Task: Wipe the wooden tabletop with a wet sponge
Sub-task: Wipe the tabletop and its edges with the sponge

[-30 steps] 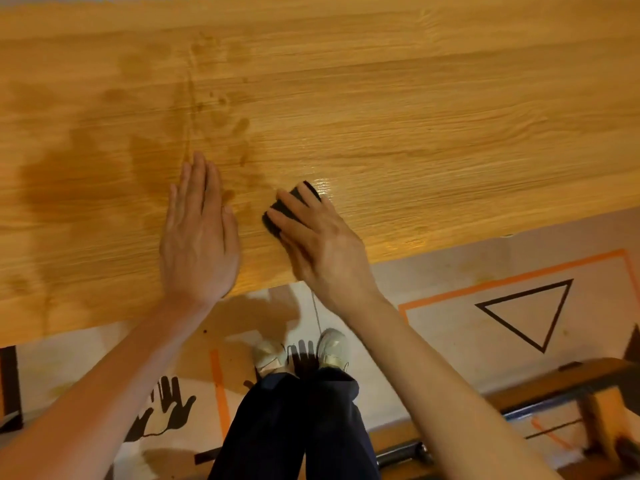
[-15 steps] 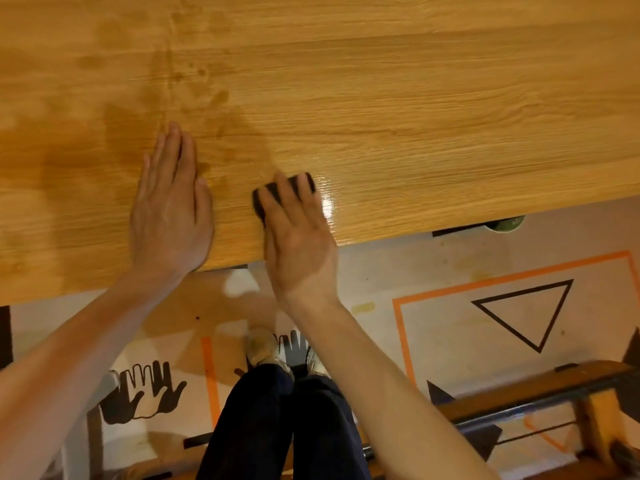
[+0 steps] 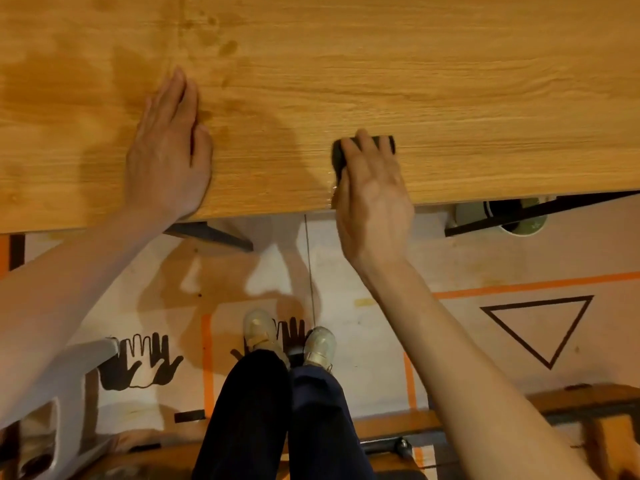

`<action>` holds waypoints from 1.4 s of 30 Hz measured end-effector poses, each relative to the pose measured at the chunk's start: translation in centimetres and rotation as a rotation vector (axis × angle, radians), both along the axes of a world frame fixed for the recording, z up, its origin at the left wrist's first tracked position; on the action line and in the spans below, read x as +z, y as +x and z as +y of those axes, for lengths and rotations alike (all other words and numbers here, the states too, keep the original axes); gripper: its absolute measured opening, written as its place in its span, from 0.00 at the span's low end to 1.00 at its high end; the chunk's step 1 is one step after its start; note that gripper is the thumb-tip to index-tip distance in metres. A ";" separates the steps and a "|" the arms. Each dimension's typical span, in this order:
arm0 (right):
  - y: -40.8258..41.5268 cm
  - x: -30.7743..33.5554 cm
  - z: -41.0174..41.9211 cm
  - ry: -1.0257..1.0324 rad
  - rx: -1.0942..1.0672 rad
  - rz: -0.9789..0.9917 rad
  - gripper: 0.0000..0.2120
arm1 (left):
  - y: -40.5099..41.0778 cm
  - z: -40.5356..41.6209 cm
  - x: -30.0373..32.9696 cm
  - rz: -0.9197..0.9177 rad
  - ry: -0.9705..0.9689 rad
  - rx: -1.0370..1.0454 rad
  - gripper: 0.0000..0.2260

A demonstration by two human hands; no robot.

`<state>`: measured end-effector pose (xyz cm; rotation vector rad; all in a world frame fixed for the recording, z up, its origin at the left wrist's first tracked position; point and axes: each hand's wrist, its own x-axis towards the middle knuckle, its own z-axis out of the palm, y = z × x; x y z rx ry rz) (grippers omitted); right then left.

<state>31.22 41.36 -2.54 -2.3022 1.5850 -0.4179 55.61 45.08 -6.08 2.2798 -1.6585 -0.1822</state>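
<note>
Our right hand (image 3: 372, 199) presses the soft, wet, slippery sponge (image 3: 363, 147) from above; left hand (image 3: 169, 147) lies flat, holding nothing, on the worktop (image 3: 450, 81).

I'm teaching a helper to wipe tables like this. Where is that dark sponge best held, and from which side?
Probably from above, as the right hand does now: palm over the flat top of the dark rectangular sponge, fingers reaching across to its far edge. It lies low and flat on the wooden tabletop, so a top hold presses it down while sliding. The left hand rests flat beside it, empty.
</note>
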 end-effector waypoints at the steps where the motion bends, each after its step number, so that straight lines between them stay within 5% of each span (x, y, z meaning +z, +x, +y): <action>1: 1.0 -0.1 0.6 -0.005 0.127 -0.001 0.18 | 0.0 0.1 0.1 -0.002 0.007 -0.004 0.26; 5: -1.9 0.5 -1.9 0.136 0.551 0.021 0.19 | 0.4 0.3 0.4 0.050 0.055 -0.060 0.28; 10: -10.0 1.9 -5.3 0.269 0.425 -0.039 0.20 | 2.5 3.0 0.4 0.062 0.049 -0.090 0.30; 13: -12.7 2.8 -6.6 0.365 0.590 0.070 0.26 | 4.1 5.2 0.0 0.076 -0.019 -0.041 0.27; 17: -13.4 2.5 -7.2 0.171 0.705 0.141 0.27 | 4.9 6.1 -0.7 0.046 -0.083 -0.019 0.25; 25: -9.7 -2.3 -1.4 -0.203 0.407 -0.091 0.18 | 4.1 6.1 0.3 -0.031 -0.099 -0.058 0.23; 33: -6.0 0.0 -3.7 -0.048 0.910 0.090 0.20 | 3.6 6.0 0.9 -0.019 -0.073 -0.071 0.21; 37: -7.3 0.1 -3.3 0.068 0.768 -0.063 0.21 | 3.4 5.9 1.0 0.008 -0.065 -0.050 0.21; 42: -2.3 -1.6 0.8 -0.091 0.578 -0.144 0.18 | 3.4 5.8 1.1 0.024 -0.064 -0.049 0.21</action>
